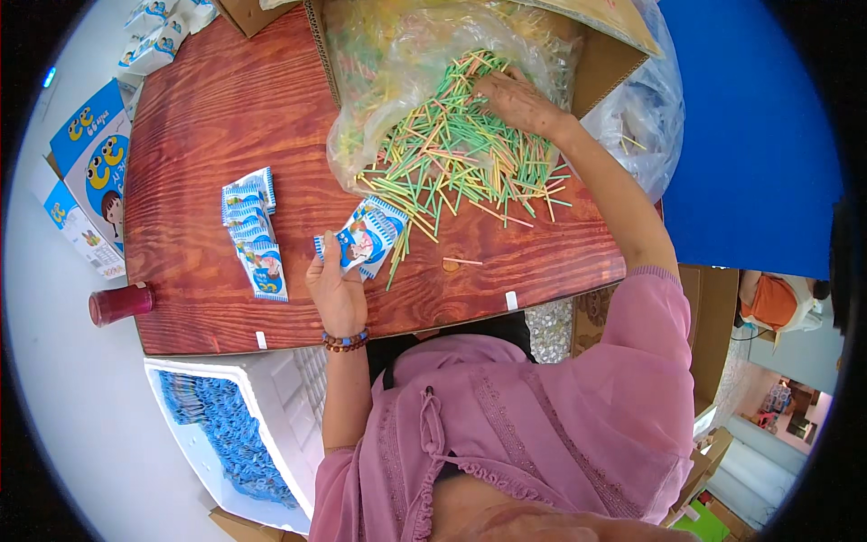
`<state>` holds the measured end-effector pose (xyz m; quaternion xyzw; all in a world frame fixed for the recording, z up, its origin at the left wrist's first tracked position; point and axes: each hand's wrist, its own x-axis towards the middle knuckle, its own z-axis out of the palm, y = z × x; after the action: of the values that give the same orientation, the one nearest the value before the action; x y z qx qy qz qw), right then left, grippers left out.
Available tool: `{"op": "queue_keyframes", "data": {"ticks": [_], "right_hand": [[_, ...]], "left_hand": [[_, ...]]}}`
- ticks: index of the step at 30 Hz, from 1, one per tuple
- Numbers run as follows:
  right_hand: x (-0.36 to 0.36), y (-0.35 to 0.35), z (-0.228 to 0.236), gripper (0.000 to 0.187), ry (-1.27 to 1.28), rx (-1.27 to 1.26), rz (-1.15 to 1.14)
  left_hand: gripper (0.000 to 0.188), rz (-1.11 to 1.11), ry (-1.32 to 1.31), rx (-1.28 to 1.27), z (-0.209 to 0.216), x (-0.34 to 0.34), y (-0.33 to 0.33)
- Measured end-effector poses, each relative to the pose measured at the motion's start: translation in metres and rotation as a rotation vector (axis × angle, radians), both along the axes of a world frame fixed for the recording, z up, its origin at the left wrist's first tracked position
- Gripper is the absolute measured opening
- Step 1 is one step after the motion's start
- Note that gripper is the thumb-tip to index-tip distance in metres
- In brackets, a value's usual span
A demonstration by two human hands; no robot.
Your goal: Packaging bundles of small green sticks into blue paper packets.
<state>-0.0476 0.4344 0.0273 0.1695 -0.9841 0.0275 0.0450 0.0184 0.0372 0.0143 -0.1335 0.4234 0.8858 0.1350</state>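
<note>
My left hand is closed on small blue-and-white packets, thumb on top; at least two overlap, tilted beside the edge of a pile of sticks. Thin green, yellow and pink sticks spill from a clear plastic bag onto the table. At the top of that pile my right hand has its fingers curled into the sticks; its fingertips are partly hidden among them. To the left of my left hand, a row of overlapping packets lies on the table.
The bag sits in an open cardboard box on the red wooden table. A red-lidded jar stands by the left edge. Below is a white foam box of blue packets. Printed cartons stand at left. One stick lies apart.
</note>
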Motion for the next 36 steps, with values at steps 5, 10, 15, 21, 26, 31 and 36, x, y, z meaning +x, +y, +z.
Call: {"op": "queue_keyframes", "data": {"ticks": [5, 10, 15, 21, 26, 31, 36], "right_hand": [[-0.001, 0.009, -0.014, 0.027, -0.039, -0.197, -0.138], [-0.002, 0.007, -0.008, 0.029, -0.14, -0.361, -0.251], [-0.001, 0.002, 0.002, 0.044, -0.28, -0.368, -0.339], [-0.001, 0.004, -0.02, 0.03, -0.01, -0.43, -0.395], [-0.003, 0.035, -0.035, 0.038, 0.006, -0.534, -0.355], [0.022, -0.047, 0.025, 0.031, 0.159, -0.893, -0.326], [0.027, -0.064, -0.008, 0.018, -0.02, -1.662, -0.399]], "left_hand": [[0.024, -0.02, 0.009, 0.008, 0.0, 0.0, 0.004], [0.025, -0.033, 0.022, 0.022, 0.002, 0.001, 0.003], [0.023, -0.027, 0.014, 0.023, 0.003, 0.001, 0.001], [0.018, 0.001, 0.008, 0.015, 0.008, 0.002, 0.005], [0.017, -0.024, 0.014, 0.039, 0.009, 0.0, 0.01], [0.017, 0.0, 0.022, 0.049, 0.005, 0.002, 0.005], [0.018, -0.04, 0.021, 0.057, 0.005, 0.001, 0.009]]}}
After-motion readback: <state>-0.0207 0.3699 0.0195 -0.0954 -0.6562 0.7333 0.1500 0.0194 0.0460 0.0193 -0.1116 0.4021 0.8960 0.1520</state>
